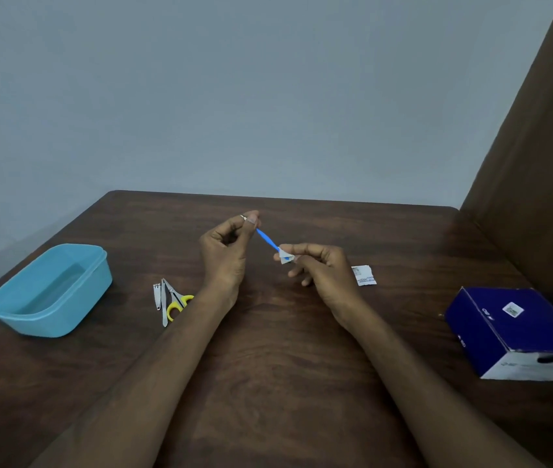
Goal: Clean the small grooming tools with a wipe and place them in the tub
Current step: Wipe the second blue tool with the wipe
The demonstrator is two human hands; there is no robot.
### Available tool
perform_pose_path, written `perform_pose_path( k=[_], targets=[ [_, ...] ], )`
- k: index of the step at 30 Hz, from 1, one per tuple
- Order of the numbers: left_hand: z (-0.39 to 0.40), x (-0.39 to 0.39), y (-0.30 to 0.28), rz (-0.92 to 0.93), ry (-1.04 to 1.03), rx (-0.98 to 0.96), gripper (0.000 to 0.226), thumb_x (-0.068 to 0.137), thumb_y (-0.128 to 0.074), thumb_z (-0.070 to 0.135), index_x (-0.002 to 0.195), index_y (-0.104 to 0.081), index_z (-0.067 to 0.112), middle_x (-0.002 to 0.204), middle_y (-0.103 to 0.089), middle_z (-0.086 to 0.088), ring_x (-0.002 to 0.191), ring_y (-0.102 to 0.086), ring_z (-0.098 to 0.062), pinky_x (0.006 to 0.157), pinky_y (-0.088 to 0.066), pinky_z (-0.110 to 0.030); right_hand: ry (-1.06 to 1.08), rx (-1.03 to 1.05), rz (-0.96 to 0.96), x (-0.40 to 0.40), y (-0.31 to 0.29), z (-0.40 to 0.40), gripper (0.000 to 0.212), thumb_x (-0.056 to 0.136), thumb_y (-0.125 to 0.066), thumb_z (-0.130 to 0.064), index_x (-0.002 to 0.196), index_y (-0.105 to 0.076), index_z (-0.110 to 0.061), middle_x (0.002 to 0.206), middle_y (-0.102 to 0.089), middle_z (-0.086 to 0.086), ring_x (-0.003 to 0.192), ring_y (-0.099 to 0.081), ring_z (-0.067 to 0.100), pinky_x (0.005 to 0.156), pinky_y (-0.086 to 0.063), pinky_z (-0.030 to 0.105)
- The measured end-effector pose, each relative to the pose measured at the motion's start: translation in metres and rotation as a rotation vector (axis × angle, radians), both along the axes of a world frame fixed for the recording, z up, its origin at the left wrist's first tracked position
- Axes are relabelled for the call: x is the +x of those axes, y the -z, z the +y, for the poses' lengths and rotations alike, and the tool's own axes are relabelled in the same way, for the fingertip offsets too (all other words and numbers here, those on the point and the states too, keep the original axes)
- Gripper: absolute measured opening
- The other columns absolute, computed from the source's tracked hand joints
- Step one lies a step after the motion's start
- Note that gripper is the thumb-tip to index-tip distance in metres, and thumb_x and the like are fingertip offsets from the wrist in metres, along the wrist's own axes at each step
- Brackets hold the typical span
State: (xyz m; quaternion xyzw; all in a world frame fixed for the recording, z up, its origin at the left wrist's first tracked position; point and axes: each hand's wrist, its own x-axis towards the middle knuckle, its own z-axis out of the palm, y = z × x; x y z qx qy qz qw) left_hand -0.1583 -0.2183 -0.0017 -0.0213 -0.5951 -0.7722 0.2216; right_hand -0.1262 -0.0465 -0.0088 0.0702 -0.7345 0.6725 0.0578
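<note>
the left hand (226,246) pinches 1 end of a blue tool (267,240) above the middle of the dark wood table (285,383); the right hand (315,265) pinches a wipe (285,258) around its other end. grey wall behind, brown panel at right. the blue tub (48,292) holds no tools; clippers (156,295), a file (164,307) and scissors (177,298) lie beside it.

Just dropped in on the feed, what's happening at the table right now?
A person is wiping a blue-handled tool: the left hand pinches its upper end, and the right hand pinches a small wipe around its lower end. Nail clippers, another metal tool and yellow-handled scissors lie beside the blue tub, which looks empty.
</note>
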Motion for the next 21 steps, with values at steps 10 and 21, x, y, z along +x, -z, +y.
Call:
perform_pose_path(
  k=[10, 21],
  targets=[
    [0.006, 0.015, -0.007, 0.065, 0.067, -0.035, 0.009, 0.098, -0.075, 0.014, 0.103, -0.081, 0.009, 0.108, -0.081, -0.005, 0.091, -0.072, 0.004, 0.072, -0.049, -0.009, -0.035, -0.012, 0.089, 0.012, -0.008, 0.001, 0.018, 0.101, -0.073, -0.021, 0.093, -0.082, -0.009, 0.088, -0.083, 0.005, 0.066, -0.068, 0.004, 0.061, -0.047, 0.012],
    [0.004, 0.021, -0.002, 0.037, 0.038, -0.06, 0.009, 0.1, -0.075, 0.02, 0.097, -0.082, 0.016, 0.105, -0.083, 0.003, 0.104, -0.074, 0.0, 0.079, -0.053, -0.015, -0.069, 0.041, 0.076, 0.012, 0.001, 0.004, 0.006, 0.095, -0.08, -0.013, 0.101, -0.081, -0.012, 0.089, -0.083, 0.004, 0.074, -0.07, 0.01, 0.075, -0.06, 0.029]
  ],
)
